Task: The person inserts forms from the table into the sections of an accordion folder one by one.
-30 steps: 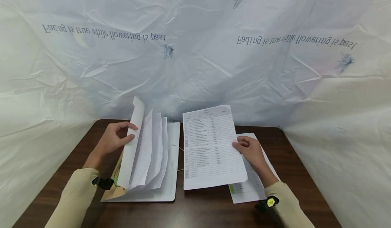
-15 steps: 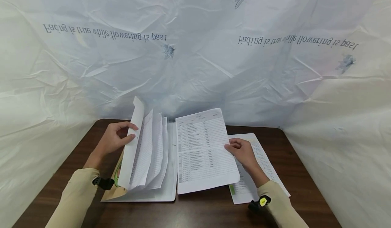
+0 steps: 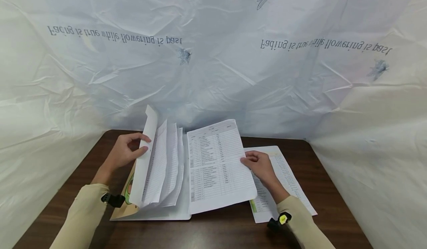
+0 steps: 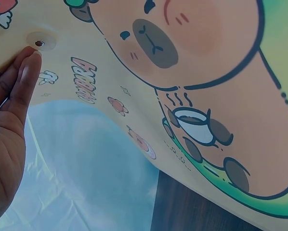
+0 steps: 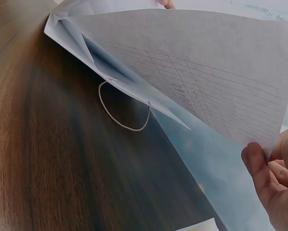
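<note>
An open file folder [image 3: 181,212] lies on the dark wooden table [image 3: 217,230]. My left hand [image 3: 125,152] grips its raised front flap and holds several paper sheets [image 3: 165,167] upright. The flap's outer cover [image 4: 182,86] shows a cartoon animal print, with my left fingertips [image 4: 28,62] by a snap button. My right hand [image 3: 258,165] pinches the right edge of a printed table sheet [image 3: 217,165] lifted above the folder's right half. From below, that sheet [image 5: 206,77] hangs over the table with my right fingers [image 5: 259,173] at its edge.
Another printed sheet [image 3: 287,182] lies flat on the table under my right forearm. A thin elastic loop [image 5: 122,113] hangs from the folder edge. White crinkled plastic sheeting [image 3: 213,56] walls the table on the back and both sides.
My right hand has carried the printed sheet leftward, from right of the folder to over its right half. The left hand has kept still on the flap.
</note>
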A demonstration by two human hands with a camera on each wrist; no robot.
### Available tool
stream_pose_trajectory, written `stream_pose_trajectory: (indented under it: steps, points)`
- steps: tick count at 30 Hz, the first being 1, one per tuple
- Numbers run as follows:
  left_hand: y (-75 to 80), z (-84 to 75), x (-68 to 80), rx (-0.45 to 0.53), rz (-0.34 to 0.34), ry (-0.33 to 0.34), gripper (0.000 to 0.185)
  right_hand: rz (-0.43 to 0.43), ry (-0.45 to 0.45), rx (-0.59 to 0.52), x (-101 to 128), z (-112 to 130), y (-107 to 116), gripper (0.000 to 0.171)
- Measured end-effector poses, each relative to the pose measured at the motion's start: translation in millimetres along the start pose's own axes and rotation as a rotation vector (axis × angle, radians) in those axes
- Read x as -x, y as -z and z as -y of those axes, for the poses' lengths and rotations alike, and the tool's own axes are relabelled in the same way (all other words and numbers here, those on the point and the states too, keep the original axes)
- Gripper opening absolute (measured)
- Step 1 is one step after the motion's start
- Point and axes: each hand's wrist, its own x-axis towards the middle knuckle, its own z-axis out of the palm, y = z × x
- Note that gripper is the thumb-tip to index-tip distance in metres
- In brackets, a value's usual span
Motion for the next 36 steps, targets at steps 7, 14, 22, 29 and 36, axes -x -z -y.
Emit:
stream_pose_trajectory:
  steps: [7, 14, 22, 29, 36]
  points:
    - [-0.1, 21.7, 2.7, -0.002, -0.010, -0.005, 0.022, 0.009, 0.020, -0.002, -2.8, 2.2, -6.8, 0.026]
    - [1.0, 22.5, 3.3, 0.009, -0.003, -0.005, 0.020, 0.015, 0.006, -0.018, -4.5, 5.2, -11.9, 0.024]
    - [0.7, 20.8, 2.8, -0.003, -0.019, -0.006, 0.022, -0.002, -0.018, -0.002, -7.4, 6.9, -10.7, 0.028]
    - [-1.3, 21.7, 3.2, 0.013, -0.022, -0.011, 0.024, 0.020, -0.015, -0.035, -9.2, 7.0, -15.3, 0.027]
    - [-2.7, 15.3, 1.4, -0.001, -0.030, -0.019, 0.023, 0.032, 0.009, -0.067, -9.2, 8.2, -21.8, 0.027]
